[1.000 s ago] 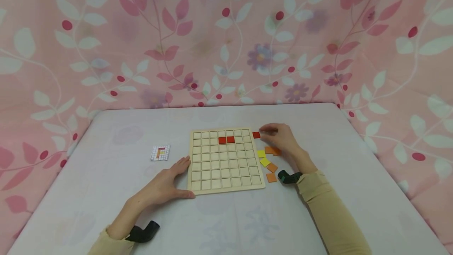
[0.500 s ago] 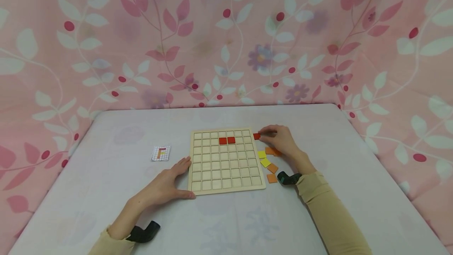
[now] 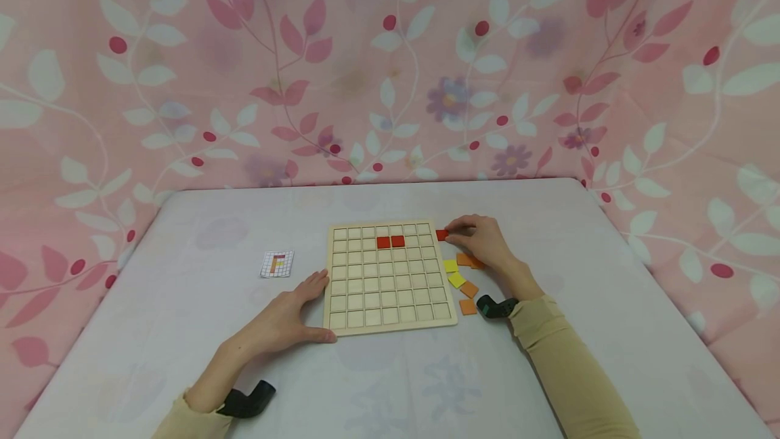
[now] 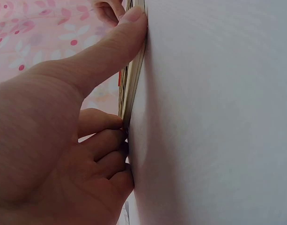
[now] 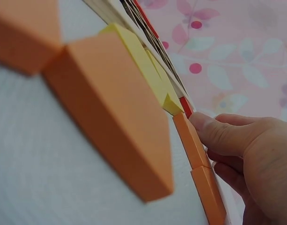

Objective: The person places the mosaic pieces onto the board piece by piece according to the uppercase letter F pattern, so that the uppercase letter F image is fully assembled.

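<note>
A pale wooden grid board (image 3: 390, 276) lies flat on the table. Two red square tiles (image 3: 390, 242) sit side by side in cells near its far edge. My left hand (image 3: 283, 317) rests at the board's near-left corner, thumb on the front edge and fingers along the left side; in the left wrist view the thumb (image 4: 106, 54) presses the board's rim. Just past the far-right corner, my right hand (image 3: 484, 239) pinches a third red tile (image 3: 442, 235) between thumb and fingertips. In the right wrist view that tile (image 5: 185, 106) shows only in part, against the thumb.
Right of the board lie several loose orange tiles (image 3: 468, 307) and yellow tiles (image 3: 457, 280), close under my right wrist. A small pattern card (image 3: 277, 264) lies left of the board. Floral cloth (image 3: 390, 73) rises behind the table.
My right hand has closed in on the third red tile from just beside it and now pinches it. My left hand and the board have stayed put.
</note>
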Tool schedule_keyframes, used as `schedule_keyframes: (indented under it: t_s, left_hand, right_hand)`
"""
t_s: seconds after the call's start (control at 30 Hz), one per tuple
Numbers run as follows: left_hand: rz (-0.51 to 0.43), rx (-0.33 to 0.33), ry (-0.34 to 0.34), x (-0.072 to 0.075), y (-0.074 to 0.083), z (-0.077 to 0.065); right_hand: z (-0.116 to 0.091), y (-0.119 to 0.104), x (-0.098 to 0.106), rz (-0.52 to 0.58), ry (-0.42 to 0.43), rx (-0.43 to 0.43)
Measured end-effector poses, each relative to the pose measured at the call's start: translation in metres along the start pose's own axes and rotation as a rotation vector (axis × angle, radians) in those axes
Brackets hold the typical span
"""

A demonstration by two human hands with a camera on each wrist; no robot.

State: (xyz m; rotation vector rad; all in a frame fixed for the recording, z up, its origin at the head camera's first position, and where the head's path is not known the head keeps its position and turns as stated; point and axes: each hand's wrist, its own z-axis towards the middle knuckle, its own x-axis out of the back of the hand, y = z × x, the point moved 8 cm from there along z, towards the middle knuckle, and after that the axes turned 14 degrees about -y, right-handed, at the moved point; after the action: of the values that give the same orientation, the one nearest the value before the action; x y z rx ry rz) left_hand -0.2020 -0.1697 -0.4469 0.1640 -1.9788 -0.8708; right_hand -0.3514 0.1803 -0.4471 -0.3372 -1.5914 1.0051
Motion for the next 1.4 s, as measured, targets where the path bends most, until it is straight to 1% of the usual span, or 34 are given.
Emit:
schedule_keyframes:
  t_s: [0.2, 0.57, 0.8, 1.1, 1.23, 1.4]
  left_hand:
    - [0.004, 0.002, -0.003, 0.0, 0.0, 0.0]
    - [0.005, 0.003, -0.003, 0.0, 0.0, 0.0]
    - [0.01, -0.002, -0.002, 0.0, -0.001, 0.001]
    - [0.005, 0.0, -0.006, -0.001, -0.001, 0.001]
    - [0.004, 0.006, -0.007, -0.001, -0.001, 0.001]
    - [0.002, 0.014, -0.007, -0.001, -0.003, 0.001]
  right_hand:
    - [0.0, -0.002, 0.001, -0.031, 0.004, 0.006]
    - [0.0, 0.0, 0.005, -0.023, 0.013, -0.025]
    - [-0.002, -0.002, 0.007, -0.01, 0.03, -0.025]
    - [-0.002, -0.02, 0.008, -0.028, 0.052, -0.006]
    - [0.0, -0.031, 0.002, -0.02, 0.046, 0.007]
    - [0.006, -0.046, -0.008, -0.005, 0.029, 0.05]
